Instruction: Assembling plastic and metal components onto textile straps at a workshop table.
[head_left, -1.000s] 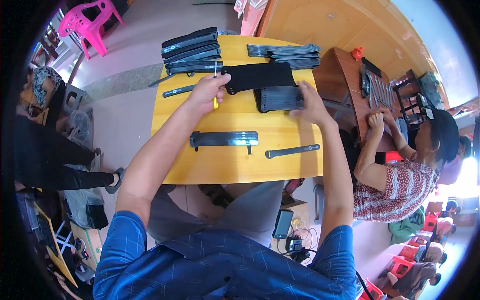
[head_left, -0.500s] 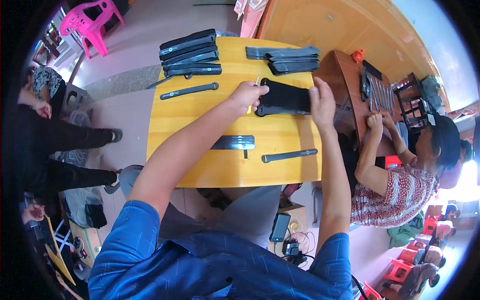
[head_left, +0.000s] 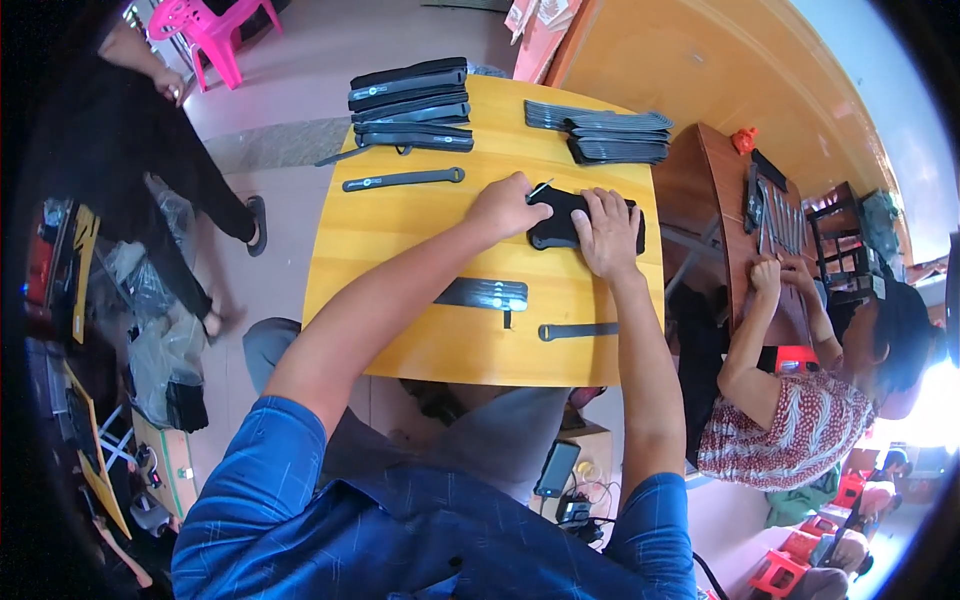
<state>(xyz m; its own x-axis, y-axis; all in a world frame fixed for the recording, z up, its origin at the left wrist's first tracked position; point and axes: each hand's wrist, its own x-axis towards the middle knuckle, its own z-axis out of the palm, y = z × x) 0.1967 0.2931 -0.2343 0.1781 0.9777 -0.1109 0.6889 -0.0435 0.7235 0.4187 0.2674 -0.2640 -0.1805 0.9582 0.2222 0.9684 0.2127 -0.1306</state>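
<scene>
A person in a blue shirt is working at a yellow table (head_left: 400,240), both hands on a black pouch (head_left: 560,222) lying flat near the table's far right side. The right hand (head_left: 607,232) is pressing down on the pouch with open palm and spread fingers, covering its right half. The left hand (head_left: 507,206) is resting at the pouch's left end, fingers curled around a thin tool (head_left: 541,188) whose tip is poking out above the pouch; how tightly it is pinching cannot be told. Nearer the person, a flat black strap piece (head_left: 483,294) and a slim black strip (head_left: 578,330) are lying apart on the tabletop. Another long black strip (head_left: 402,181) is sitting toward the far left, just below a stack of black sleeves (head_left: 410,103). A pile of grey flat pieces (head_left: 608,135) is occupying the far right corner. At a brown table (head_left: 715,200) to the right, a co-worker in a patterned top (head_left: 790,430) is working with both hands raised. A pink plastic chair (head_left: 205,25) is standing on the floor beyond.
</scene>
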